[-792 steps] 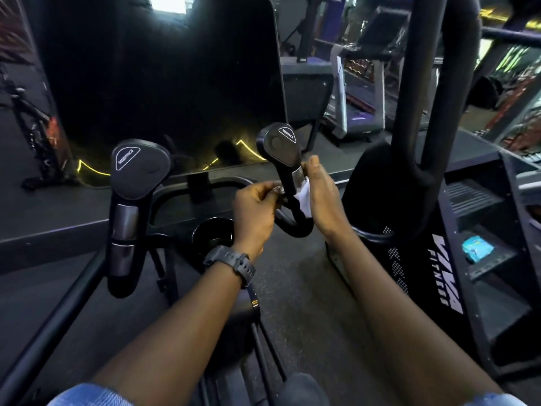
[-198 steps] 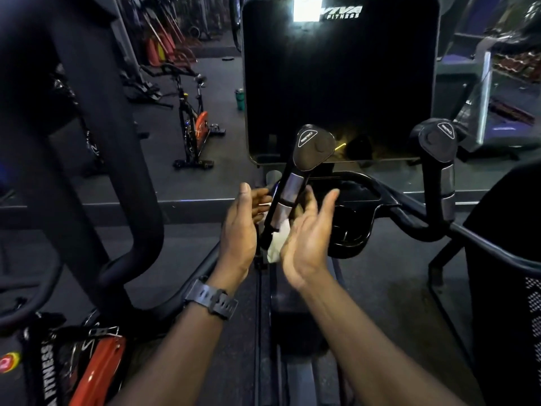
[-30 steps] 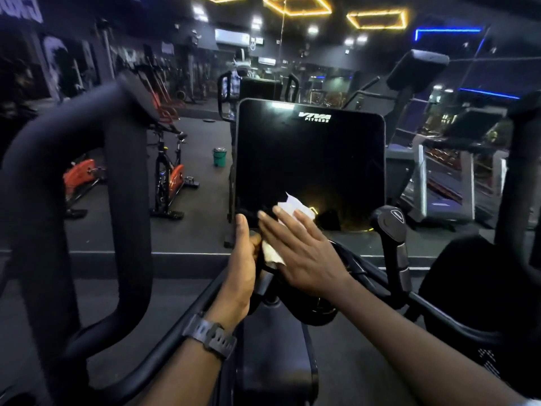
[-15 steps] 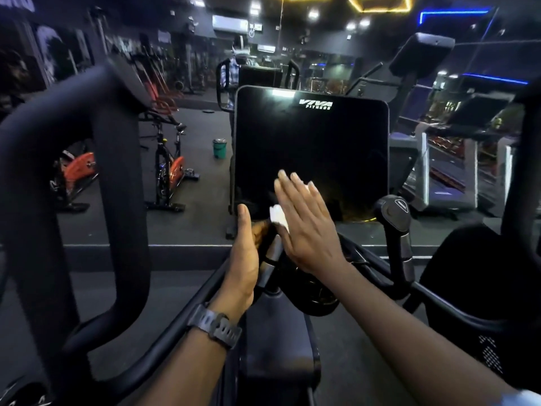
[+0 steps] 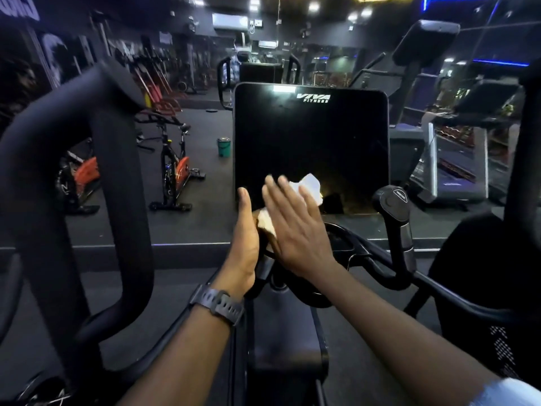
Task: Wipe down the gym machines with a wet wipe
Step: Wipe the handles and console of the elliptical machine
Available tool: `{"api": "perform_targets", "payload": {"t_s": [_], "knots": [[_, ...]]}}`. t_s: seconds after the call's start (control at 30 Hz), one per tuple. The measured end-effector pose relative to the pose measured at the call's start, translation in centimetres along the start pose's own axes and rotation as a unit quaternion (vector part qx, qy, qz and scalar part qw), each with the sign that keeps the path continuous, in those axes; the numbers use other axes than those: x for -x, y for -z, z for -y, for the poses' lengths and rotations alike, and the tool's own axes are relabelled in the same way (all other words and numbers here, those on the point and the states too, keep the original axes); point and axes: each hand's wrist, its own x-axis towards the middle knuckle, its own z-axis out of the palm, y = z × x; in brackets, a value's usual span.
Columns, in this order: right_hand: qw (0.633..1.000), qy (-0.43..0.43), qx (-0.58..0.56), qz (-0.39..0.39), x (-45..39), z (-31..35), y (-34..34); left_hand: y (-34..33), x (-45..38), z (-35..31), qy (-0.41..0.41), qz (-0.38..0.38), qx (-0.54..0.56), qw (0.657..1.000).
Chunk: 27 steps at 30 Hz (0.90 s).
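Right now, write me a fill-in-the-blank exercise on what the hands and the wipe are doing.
1. The white wipe lies under the fingers of the ____ hand.
2. The left hand wears a dark ____ at its wrist.
3. The logo on the black screen reads VIVA ____.

Missing words: right; watch; FITNESS

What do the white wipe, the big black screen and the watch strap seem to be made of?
Wipe: thin soft fabric or paper, crumpled, matte.
Screen: glossy glass or plastic, since it reflects lights.
Watch strap: matte dark rubber or silicone, probably, with punched holes.
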Motion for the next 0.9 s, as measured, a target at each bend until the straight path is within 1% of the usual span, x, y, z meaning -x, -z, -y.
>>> {"api": "perform_targets", "payload": {"t_s": [0.07,0.1,0.13,0.17,0.2,0.27,0.3,0.33,0.37,0.43,0.5,0.53,0.57,0.6,0.63,0.67,0.7,0.73,0.8,0.83,0.87,0.9], "knots": [[0.996,0.091,0.001,0.013,2.7,-0.9,-0.5,0.2,0.0,-0.2,0.007,0.004,0.009,1.0],[0.994,0.112,-0.002,0.013,3.3,-1.7,-0.5,0.2,0.0,-0.1,0.005,0.003,0.006,1.0],[0.994,0.107,-0.004,0.01,3.2,-2.3,-0.4,0.1,-0.1,0.0,0.002,-0.001,0.002,1.0],[0.997,0.08,-0.016,0.006,2.4,-2.7,-0.2,0.0,-0.2,0.1,0.001,-0.006,0.002,1.0],[0.999,0.029,-0.044,-0.006,1.2,-2.6,0.0,-0.1,-0.2,0.3,0.002,-0.012,0.004,1.0],[0.991,-0.087,-0.095,-0.032,-1.4,-1.5,0.7,-0.4,-0.4,0.4,0.0,-0.017,0.007,1.0],[0.986,-0.125,-0.103,-0.04,-2.1,-0.6,0.8,-0.4,-0.4,0.3,0.0,-0.018,0.009,1.0],[0.986,-0.137,-0.09,-0.04,-2.2,0.1,0.7,-0.5,-0.4,0.1,0.001,-0.017,0.01,1.0],[0.99,-0.123,-0.067,-0.032,-1.5,0.7,0.4,-0.5,-0.3,-0.1,0.005,-0.007,0.017,1.0],[0.999,-0.035,-0.031,-0.014,1.0,0.6,-0.3,-0.3,-0.4,-0.2,0.012,0.011,0.031,0.999],[0.998,0.048,-0.044,-0.022,2.4,-1.0,-0.6,-0.1,-0.7,0.0,0.01,0.012,0.027,0.999],[0.995,0.055,-0.072,-0.031,2.3,-1.7,-0.7,-0.2,-0.7,0.2,0.007,0.008,0.022,1.0],[0.991,0.027,-0.123,-0.045,1.6,-2.0,-0.7,-0.2,-0.9,0.3,0.005,-0.002,0.015,1.0],[0.978,-0.034,-0.197,-0.065,0.8,-1.8,-0.7,-0.3,-1.0,0.4,0.004,-0.01,0.011,1.0],[0.949,-0.117,-0.279,-0.088,-0.2,-1.3,-0.3,-0.4,-1.1,0.4,0.002,-0.011,0.008,1.0],[0.904,-0.206,-0.358,-0.113,-1.1,-0.6,-0.1,-0.5,-1.2,0.4,-0.002,-0.009,0.003,1.0],[0.847,-0.287,-0.425,-0.136,-1.6,0.2,0.2,-0.6,-1.3,0.4,-0.008,-0.004,-0.002,1.0],[0.79,-0.347,-0.484,-0.147,-1.8,0.7,0.2,-0.7,-1.5,0.4,-0.016,0.001,-0.008,1.0],[0.679,-0.404,-0.595,-0.145,-1.1,0.8,0.3,-0.8,-1.8,0.2,-0.039,0.005,-0.021,0.999],[0.643,-0.423,-0.624,-0.137,-0.4,0.2,-0.2,-0.9,-2.1,0.3,-0.051,0.007,-0.029,0.998],[0.628,-0.447,-0.623,-0.133,0.2,-0.9,-0.8,-0.9,-2.4,0.4,-0.061,0.009,-0.034,0.998],[0.624,-0.478,-0.604,-0.134,0.7,-2.1,-1.3,-1.0,-2.7,0.7,-0.066,0.008,-0.035,0.997]]}}
